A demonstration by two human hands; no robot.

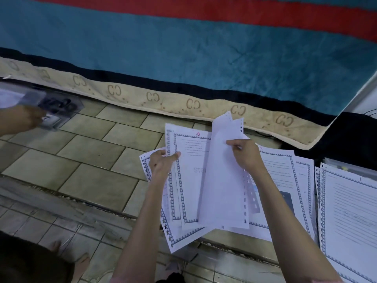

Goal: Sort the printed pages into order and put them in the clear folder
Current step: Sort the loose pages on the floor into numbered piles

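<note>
Pages [189, 180], blue-bordered, gripped by left hand [162, 162]; right hand [244, 154] pinches blank-backed sheets [222, 180].

White pages [189, 180] carry blue chequered borders; the blanket [183, 48] is teal with red stripe, beige-monogrammed hem; floor tiles [91, 152] olive-beige.

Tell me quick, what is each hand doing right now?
Left hand: pinches the edge of the page marked 10.
Right hand: grips the lifted blank-side sheets.
</note>
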